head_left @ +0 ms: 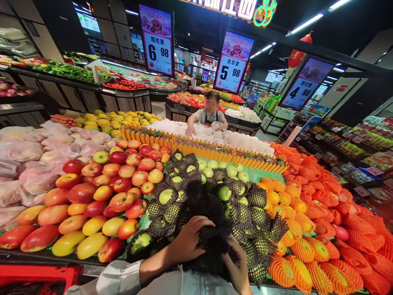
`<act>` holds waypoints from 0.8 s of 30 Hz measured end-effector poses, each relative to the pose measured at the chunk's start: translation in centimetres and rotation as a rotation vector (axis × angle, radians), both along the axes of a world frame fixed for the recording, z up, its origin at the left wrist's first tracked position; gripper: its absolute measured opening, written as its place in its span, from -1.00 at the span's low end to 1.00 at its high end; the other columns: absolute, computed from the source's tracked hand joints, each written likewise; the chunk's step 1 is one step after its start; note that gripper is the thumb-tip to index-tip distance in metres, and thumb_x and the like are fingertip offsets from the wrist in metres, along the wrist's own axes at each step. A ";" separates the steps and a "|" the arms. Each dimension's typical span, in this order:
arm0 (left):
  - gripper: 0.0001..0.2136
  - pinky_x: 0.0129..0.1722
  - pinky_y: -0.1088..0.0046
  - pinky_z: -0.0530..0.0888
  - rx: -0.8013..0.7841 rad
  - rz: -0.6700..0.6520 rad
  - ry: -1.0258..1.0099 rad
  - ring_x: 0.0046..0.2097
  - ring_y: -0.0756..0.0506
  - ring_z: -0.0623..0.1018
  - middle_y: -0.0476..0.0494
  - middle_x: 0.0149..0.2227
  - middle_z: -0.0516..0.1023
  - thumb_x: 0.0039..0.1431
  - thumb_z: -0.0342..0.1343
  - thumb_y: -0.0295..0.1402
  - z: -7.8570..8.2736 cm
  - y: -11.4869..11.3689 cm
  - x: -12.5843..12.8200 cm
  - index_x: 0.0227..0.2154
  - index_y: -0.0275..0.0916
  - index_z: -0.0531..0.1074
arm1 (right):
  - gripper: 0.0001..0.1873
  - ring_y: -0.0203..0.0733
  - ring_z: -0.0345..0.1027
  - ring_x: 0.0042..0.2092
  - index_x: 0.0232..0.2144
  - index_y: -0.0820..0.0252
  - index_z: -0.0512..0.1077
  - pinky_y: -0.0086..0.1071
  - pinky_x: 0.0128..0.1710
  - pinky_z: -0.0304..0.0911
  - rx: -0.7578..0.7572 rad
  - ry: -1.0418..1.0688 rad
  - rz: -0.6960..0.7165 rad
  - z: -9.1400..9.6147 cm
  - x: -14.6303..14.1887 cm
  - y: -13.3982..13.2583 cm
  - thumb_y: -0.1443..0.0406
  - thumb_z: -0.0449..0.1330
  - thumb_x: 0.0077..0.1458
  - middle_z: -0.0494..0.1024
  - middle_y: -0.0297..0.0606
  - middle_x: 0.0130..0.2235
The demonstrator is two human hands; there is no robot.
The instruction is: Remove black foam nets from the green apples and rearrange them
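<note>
My left hand is closed with its fingers curled into a bundle of black foam fruit nets. From the other side, my right hand grips the same bundle between thumb and fingers. Whether a fruit sits inside the bundle cannot be made out. Below and around both hands lie green apples, many wrapped in black netting. More dark nets are heaped just beyond my hands. Bare green apples sit at the back of this section.
Red and yellow apples and mangoes are piled left; fruit in orange foam nets lies right. A low yellow fence runs behind. Beyond it a person reaches over white-wrapped fruit. A red basket stands lower left.
</note>
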State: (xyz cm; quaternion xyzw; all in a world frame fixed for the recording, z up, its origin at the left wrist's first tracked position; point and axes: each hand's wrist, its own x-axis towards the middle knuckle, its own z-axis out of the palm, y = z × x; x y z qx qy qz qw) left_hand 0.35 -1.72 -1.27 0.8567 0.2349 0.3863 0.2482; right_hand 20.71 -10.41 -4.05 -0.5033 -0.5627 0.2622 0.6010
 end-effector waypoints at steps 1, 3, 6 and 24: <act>-0.55 0.07 0.24 0.46 -0.075 0.028 -0.010 0.03 -0.17 0.49 -0.19 -0.02 0.52 0.04 0.13 -0.45 0.0 0.0 0.0 0.05 -0.17 0.35 | -0.88 -0.09 0.52 -0.14 -0.31 0.09 0.59 -0.33 -0.12 0.43 0.001 0.044 -0.008 0.4 0.0 0.0 0.31 0.33 0.02 0.63 -0.21 -0.20; -0.54 0.05 0.24 0.48 -0.148 0.062 -0.023 0.00 -0.17 0.51 -0.18 -0.04 0.52 0.01 0.14 -0.47 0.0 0.0 0.2 0.04 -0.15 0.36 | -0.92 -0.14 0.49 -0.17 -0.37 0.10 0.53 -0.37 -0.16 0.41 -0.015 0.130 0.039 1.3 -0.1 0.1 0.32 0.36 0.01 0.59 -0.22 -0.24; -0.58 0.04 0.21 0.49 -0.014 0.034 -0.089 0.03 -0.17 0.52 -0.21 -0.01 0.51 0.10 0.12 -0.46 -0.4 0.0 0.3 0.06 -0.14 0.32 | -0.89 -0.18 0.46 -0.22 -0.41 0.13 0.46 -0.41 -0.22 0.38 -0.033 0.217 0.067 1.9 -0.4 0.5 0.33 0.35 0.01 0.54 -0.24 -0.28; -0.68 -0.02 0.33 0.53 0.362 0.188 -0.097 -0.01 -0.10 0.49 -0.18 -0.08 0.50 0.22 0.03 -0.62 0.1 -0.2 0.2 -0.06 -0.14 0.48 | -0.51 -0.08 0.48 -0.13 -0.10 -0.03 0.54 -0.25 -0.17 0.42 -0.230 0.654 -0.051 -0.4 0.9 0.0 0.12 0.47 -0.14 0.58 -0.19 -0.05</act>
